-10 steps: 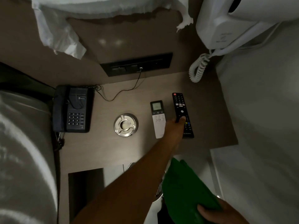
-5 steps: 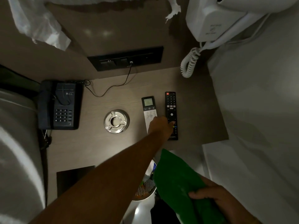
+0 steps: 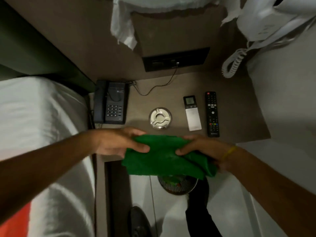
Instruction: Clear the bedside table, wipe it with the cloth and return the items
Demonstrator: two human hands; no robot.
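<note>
Both hands hold a green cloth [image 3: 164, 156] over the near edge of the bedside table [image 3: 239, 106]. The left hand [image 3: 118, 142] pinches the cloth's left edge, thumb on top and fingers curled beneath. The right hand [image 3: 205, 151], with a yellow band [image 3: 229, 152] at the wrist, grips the right side, where the fabric bunches into a thick fold that hangs down. The cloth is a deep, even green with a nubby, towel-like surface, loosely folded and sagging between the two grips.

Four items lie on the brown tabletop behind it. A dark telephone [image 3: 111, 102] sits at the left end, its thin cable [image 3: 153, 90] running up to a black wall panel [image 3: 176, 59]. A round metal ashtray [image 3: 160, 118] stands near the middle, close to the cloth. To its right lie a white remote [image 3: 192, 112] and, just beside it, a black remote [image 3: 212, 113], side by side and apart. Below the cloth a wire bin [image 3: 177, 185] stands on the floor. White bedding [image 3: 39, 117] lies at the left.
</note>
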